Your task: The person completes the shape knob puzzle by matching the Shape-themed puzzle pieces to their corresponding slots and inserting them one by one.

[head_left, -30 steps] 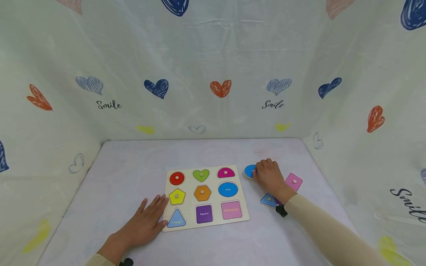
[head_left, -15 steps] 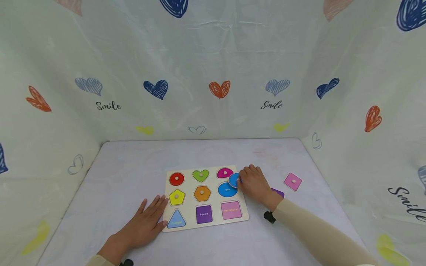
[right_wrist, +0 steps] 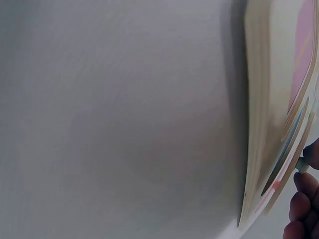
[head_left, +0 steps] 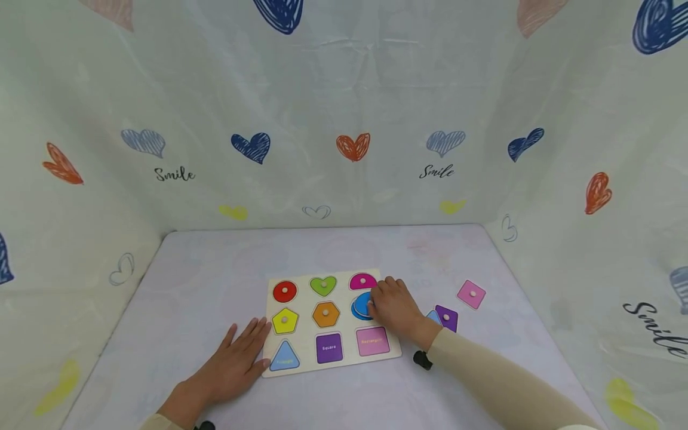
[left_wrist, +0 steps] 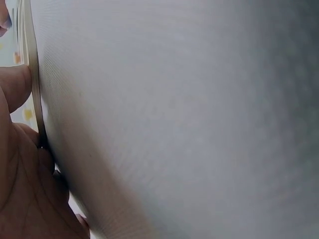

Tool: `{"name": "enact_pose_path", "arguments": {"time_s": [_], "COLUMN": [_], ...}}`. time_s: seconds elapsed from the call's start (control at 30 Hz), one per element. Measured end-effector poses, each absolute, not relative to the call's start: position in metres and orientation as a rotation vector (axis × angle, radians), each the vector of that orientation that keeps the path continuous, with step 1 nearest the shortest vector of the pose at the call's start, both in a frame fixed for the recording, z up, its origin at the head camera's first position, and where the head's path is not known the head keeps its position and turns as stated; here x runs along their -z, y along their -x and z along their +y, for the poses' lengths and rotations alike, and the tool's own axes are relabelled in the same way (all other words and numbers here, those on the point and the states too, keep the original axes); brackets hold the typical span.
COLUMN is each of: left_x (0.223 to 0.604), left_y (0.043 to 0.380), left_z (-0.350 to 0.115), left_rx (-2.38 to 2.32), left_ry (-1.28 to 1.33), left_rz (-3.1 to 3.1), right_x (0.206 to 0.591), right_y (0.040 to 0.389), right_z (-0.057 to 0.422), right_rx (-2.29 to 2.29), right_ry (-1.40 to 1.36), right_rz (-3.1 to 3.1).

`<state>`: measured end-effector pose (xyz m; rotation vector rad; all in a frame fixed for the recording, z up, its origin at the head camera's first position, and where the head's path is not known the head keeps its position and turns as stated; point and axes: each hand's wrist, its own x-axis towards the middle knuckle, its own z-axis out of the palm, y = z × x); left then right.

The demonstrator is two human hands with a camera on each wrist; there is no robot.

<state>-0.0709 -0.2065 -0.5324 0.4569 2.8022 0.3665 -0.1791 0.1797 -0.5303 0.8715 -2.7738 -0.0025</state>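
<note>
A pale wooden shape-puzzle board [head_left: 305, 327] lies on the table. My right hand [head_left: 399, 312] pinches a blue oval puzzle piece [head_left: 362, 304] by its small knob [right_wrist: 301, 165]. That piece overlaps the blue oval recess in the head view; in the right wrist view its edge is tilted and stands apart from the board. My left hand [head_left: 232, 363] lies flat with fingers spread at the board's left edge, its thumb [left_wrist: 17, 84] against that edge in the left wrist view. Red circle, green heart, magenta half-circle, yellow pentagon and orange hexagon pieces sit in their recesses.
Right of the board lie a purple piece [head_left: 447, 319], a light blue piece [head_left: 433, 316] partly behind the right hand's wrist, and a pink piece [head_left: 471, 294]. The triangle, square and rectangle recesses form the front row. A heart-printed curtain [head_left: 301, 185] encloses the table's back and sides.
My right hand has picked up the blue oval piece from the table on the right and carried it left over the oval recess. The left hand has stayed in place.
</note>
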Motion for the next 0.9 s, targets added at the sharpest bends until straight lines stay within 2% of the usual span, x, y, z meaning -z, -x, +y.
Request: {"name": "enact_pose_path", "arguments": {"time_s": [0.9], "left_x": [0.5359], "left_y": [0.0716], "left_z": [-0.2075], "left_rx": [-0.362], "left_ry": [-0.456], "left_rz": [2.810], "right_x": [0.5327], "right_y": [0.1726], "right_z": [0.1692], "right_rx": [0.014], "right_ry": [-0.872], "right_rz": [-2.755]}}
